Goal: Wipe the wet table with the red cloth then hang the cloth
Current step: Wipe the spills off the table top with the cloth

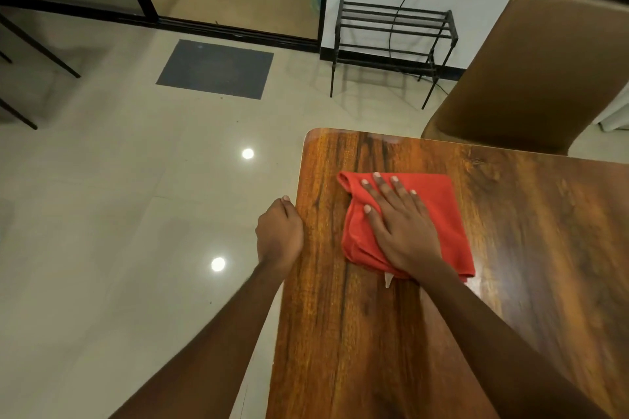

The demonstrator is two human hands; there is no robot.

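On wooden table (544, 231), red cloth (442, 214) under right hand (401, 224), tiled floor (136, 214)

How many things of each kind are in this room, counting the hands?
Hands: 2, left hand and right hand
Red cloth: 1
Table: 1
Chair: 1
Black rack: 1
Floor mat: 1
Total: 7

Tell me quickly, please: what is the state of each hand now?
Left hand: closed, fingers curled on the edge of the table.
Right hand: open, pressing flat on the red cloth.
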